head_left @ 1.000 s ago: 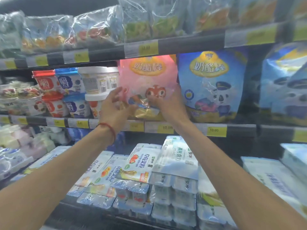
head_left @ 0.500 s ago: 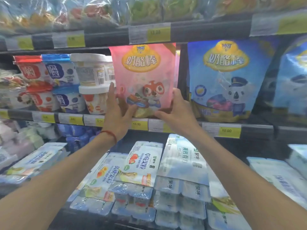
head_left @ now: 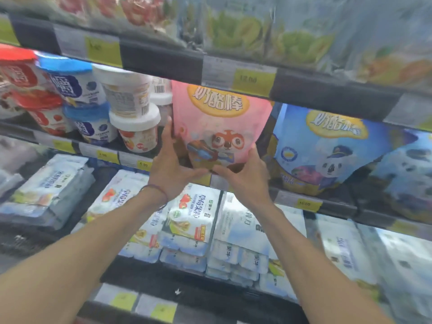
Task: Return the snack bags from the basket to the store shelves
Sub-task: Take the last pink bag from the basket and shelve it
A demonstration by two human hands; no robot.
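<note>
Pink bag [head_left: 219, 122] upright on the middle shelf [head_left: 304, 203], gripped by both hands.
Left hand [head_left: 169, 167] clamps its 9 o'clock edge, right hand [head_left: 245, 176] its 5 o'clock corner; cups [head_left: 131, 113] touch left, blue bag [head_left: 327, 148] right; bag bottom hidden.

Both hands, left hand [head_left: 171, 170] and right hand [head_left: 246, 177], cup the pink snack bag [head_left: 219, 122] (upright) on the shelf [head_left: 304, 203].
</note>
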